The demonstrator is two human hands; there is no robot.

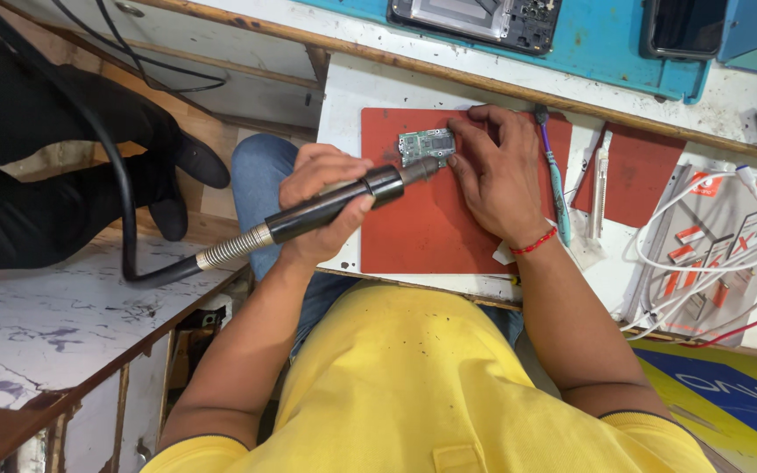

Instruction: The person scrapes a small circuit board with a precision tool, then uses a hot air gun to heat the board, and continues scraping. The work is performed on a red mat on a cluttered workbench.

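White tabletop (348, 105) carries a red mat (422, 219) at frame centre. Your left hand (321, 206) has its grip clamped around the hot-air handpiece (335, 206); its long axis runs lower left to upper right, nozzle pointing at the green circuit board (425, 145). Your right hand (492, 171) rests fingers on the board's right edge, pressing rather than clamping.

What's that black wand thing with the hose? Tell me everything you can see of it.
The black wand is a slim, dark cylindrical handpiece with a metal nozzle at its tip and a ribbed silvery spring collar at its rear, where a black hose loops away. The left hand grips it, tilted, nozzle aimed at the small green circuit board on the red mat.
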